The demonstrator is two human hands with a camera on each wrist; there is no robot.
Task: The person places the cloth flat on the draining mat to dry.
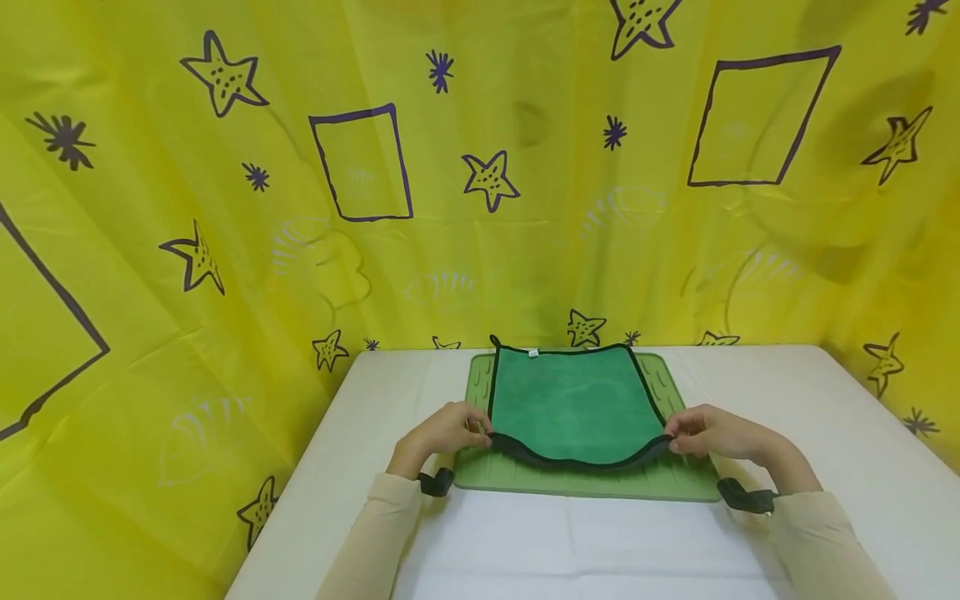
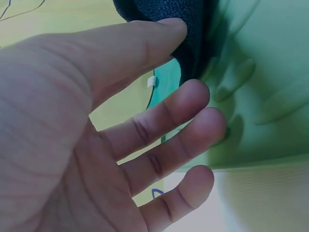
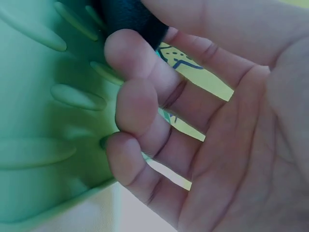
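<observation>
A green cloth [image 1: 577, 404] with a dark border and a small white tag lies over a light green ribbed mat [image 1: 585, 487]. Its near edge is lifted and sags in the middle, showing a dark underside. At the near left corner my left hand [image 1: 453, 429] pinches the cloth between thumb and index finger, the other fingers spread loosely below. The near right corner is pinched by my right hand [image 1: 708, 433]. In the left wrist view the dark cloth edge [image 2: 166, 12] sits under the thumb; in the right wrist view the dark fabric [image 3: 130, 19] shows above the fingertips.
The mat lies on a white-covered table [image 1: 525, 550]. Behind and to the left hangs a yellow curtain [image 1: 525, 267] printed with stars and squares, meeting the table's back edge. A black strap piece [image 1: 437, 482] is at the left wrist, another [image 1: 746, 497] at the right.
</observation>
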